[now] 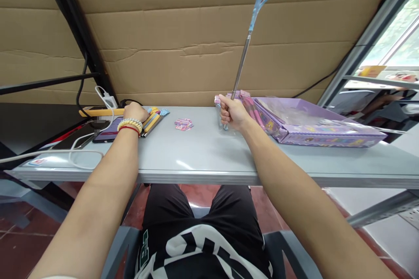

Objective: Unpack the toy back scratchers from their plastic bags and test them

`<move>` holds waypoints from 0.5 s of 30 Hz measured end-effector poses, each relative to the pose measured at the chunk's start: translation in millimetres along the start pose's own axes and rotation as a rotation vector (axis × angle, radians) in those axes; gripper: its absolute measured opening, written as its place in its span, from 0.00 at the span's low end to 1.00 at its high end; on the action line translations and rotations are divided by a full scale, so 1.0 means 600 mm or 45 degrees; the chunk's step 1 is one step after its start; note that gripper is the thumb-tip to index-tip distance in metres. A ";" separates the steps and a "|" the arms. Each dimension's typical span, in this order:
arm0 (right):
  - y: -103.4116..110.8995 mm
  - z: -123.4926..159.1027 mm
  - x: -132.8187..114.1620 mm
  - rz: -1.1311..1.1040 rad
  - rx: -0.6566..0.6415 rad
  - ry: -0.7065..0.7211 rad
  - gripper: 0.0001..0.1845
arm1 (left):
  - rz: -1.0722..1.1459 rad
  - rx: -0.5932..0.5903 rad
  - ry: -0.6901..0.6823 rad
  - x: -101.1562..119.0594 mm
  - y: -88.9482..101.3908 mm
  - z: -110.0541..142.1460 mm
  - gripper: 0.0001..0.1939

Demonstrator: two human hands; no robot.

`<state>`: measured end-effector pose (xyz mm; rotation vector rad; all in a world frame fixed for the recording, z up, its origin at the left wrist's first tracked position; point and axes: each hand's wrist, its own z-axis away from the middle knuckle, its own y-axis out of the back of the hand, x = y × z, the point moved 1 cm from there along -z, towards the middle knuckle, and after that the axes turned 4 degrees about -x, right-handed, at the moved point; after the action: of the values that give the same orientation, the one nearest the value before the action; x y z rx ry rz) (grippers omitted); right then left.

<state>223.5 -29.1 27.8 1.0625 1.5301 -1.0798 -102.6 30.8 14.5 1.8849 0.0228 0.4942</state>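
Note:
My right hand (233, 112) is closed around the handle of a back scratcher (242, 59). Its metal rod rises, leaning a little right, to a light blue claw-shaped head against the cardboard. Over on the left, my left hand (135, 112) is down at a group of back scratchers (153, 123) with yellow and blue parts; its fingers are hidden from view. Between the hands lie several small pink printed cards (183, 124). Pink packaged items (251, 108) rest just right of my right hand, by the purple display box (327, 133).
A cardboard wall (183, 61) closes off the back of the grey table (196, 152). Left of my left hand are a dark phone-like device (106, 130), a white charger (109, 99) with its cable and a yellow bar (101, 112). Metal frame posts stand at both sides.

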 end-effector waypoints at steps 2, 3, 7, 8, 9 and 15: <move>-0.003 0.001 0.001 0.025 -0.008 0.017 0.24 | -0.006 -0.032 0.027 0.008 -0.003 0.007 0.12; -0.004 0.001 0.001 0.038 -0.017 0.024 0.24 | -0.010 -0.042 0.021 0.011 -0.003 0.011 0.13; -0.007 0.001 0.005 0.083 -0.039 0.032 0.26 | 0.046 -0.030 0.003 0.014 0.002 0.018 0.14; -0.007 0.001 0.005 0.089 -0.036 0.036 0.27 | 0.065 -0.026 0.012 0.013 0.003 0.019 0.14; -0.007 0.002 0.005 0.090 -0.035 0.041 0.27 | 0.081 -0.017 0.023 0.013 0.006 0.020 0.14; -0.009 0.002 0.005 -0.004 -0.117 -0.001 0.28 | 0.268 0.132 -0.078 0.041 0.024 0.038 0.14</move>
<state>218.3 -31.3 25.6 0.9968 1.5661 -1.0025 -75.2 11.0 28.9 2.0146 -0.1956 0.5871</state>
